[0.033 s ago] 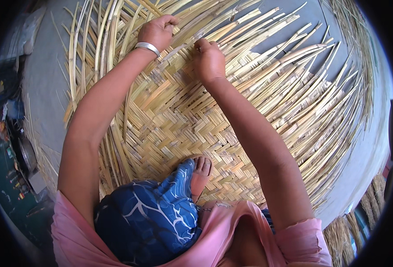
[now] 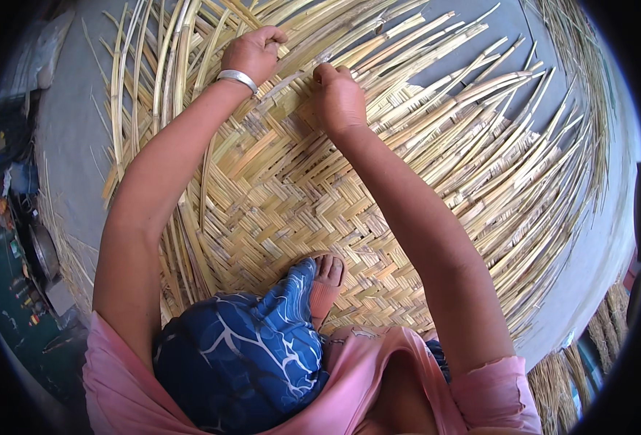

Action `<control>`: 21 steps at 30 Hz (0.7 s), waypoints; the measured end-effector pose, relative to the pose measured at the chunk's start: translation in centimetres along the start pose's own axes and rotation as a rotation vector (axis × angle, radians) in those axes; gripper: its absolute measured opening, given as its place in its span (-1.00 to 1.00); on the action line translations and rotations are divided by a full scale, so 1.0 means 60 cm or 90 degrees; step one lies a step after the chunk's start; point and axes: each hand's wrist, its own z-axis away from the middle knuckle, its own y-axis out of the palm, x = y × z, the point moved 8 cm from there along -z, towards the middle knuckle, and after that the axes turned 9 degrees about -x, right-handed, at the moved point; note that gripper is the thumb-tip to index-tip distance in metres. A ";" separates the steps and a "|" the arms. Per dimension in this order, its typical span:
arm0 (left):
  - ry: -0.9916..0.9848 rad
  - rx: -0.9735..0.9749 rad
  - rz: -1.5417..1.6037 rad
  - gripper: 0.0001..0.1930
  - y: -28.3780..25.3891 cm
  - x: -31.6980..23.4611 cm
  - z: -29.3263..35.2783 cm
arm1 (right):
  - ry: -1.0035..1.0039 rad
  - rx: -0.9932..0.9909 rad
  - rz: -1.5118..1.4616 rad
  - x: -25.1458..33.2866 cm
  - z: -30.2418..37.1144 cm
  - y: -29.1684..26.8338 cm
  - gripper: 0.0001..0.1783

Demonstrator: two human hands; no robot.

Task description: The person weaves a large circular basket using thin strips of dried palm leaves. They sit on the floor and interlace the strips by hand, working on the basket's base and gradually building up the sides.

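A half-woven mat of flat, straw-coloured reed strips lies before me, in a zigzag pattern. Long loose strips fan out past its far and right edges. At the mat's far part, my left hand, with a silvery bangle on the wrist, is closed, fingers curled on a reed strip. My right hand is also closed, a little nearer and to the right, thumb and finger pinched at a strip. A pale flat strip slants across the weave between the two hands. The fingertips of both hands are partly hidden.
My bare foot rests on the near part of the mat, beside my blue patterned clothing. Long reeds curve along the left side. Bundles of thin stalks lie at the lower right. Assorted items sit at the far left on grey floor.
Both hands have shifted very slightly to the left. The mat and the loose strips look the same.
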 end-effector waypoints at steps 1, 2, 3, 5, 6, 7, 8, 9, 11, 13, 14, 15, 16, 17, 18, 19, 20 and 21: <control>-0.057 0.020 0.014 -0.82 0.003 0.022 0.003 | -0.024 0.064 0.046 0.012 0.001 0.003 -0.78; -0.066 0.028 0.018 -0.82 0.001 0.027 0.002 | -0.047 0.090 0.065 0.020 0.001 0.003 -0.75; -0.050 0.031 -0.002 -0.82 0.002 0.027 0.000 | -0.065 0.099 0.081 0.021 0.002 0.004 -0.75; -0.015 0.036 -0.045 -0.82 0.000 0.022 -0.006 | -0.102 0.116 0.109 0.027 0.002 0.007 -0.76; -0.023 0.072 -0.085 -0.78 0.002 0.018 -0.008 | -0.113 0.143 0.127 0.031 0.007 0.007 -0.76; -0.003 0.055 -0.056 -0.77 -0.001 0.017 -0.012 | -0.109 0.150 0.130 0.031 0.011 0.007 -0.76; 0.018 0.037 -0.029 -0.75 -0.012 0.010 -0.019 | -0.105 0.155 0.131 0.032 0.012 0.009 -0.76; 0.039 0.019 -0.003 -0.74 -0.023 0.002 -0.024 | -0.103 0.160 0.132 0.034 0.014 0.010 -0.76; 0.030 0.065 -0.022 -0.57 -0.036 0.014 -0.021 | -0.116 0.161 0.143 0.034 0.016 0.012 -0.76; 0.210 -0.034 -0.062 -0.46 -0.063 0.003 -0.002 | -0.135 0.152 0.144 0.034 0.018 0.014 -0.76; 0.223 -0.022 -0.137 -0.30 -0.065 0.005 0.007 | -0.139 0.145 0.141 0.035 0.017 0.011 -0.77; 0.216 -0.026 -0.173 -0.29 -0.066 0.010 0.012 | -0.138 0.140 0.140 0.032 0.016 0.011 -0.77; 0.208 -0.029 -0.210 -0.27 -0.064 0.014 0.017 | -0.137 0.135 0.140 0.028 0.017 0.012 -0.76; 0.198 -0.037 -0.244 -0.25 -0.065 0.018 0.018 | -0.139 0.130 0.142 0.028 0.017 0.010 -0.76; 0.191 -0.031 -0.285 -0.24 -0.066 0.023 0.016 | -0.125 0.138 0.142 0.028 0.017 0.010 -0.75; 0.160 -0.032 -0.307 -0.26 -0.068 0.032 0.009 | -0.119 0.147 0.141 0.030 0.016 0.009 -0.76; 0.128 -0.031 -0.327 -0.27 -0.068 0.034 0.003 | -0.111 0.157 0.141 0.033 0.016 0.006 -0.76; 0.097 -0.030 -0.347 -0.29 -0.068 0.037 -0.003 | -0.103 0.166 0.141 0.034 0.013 0.005 -0.76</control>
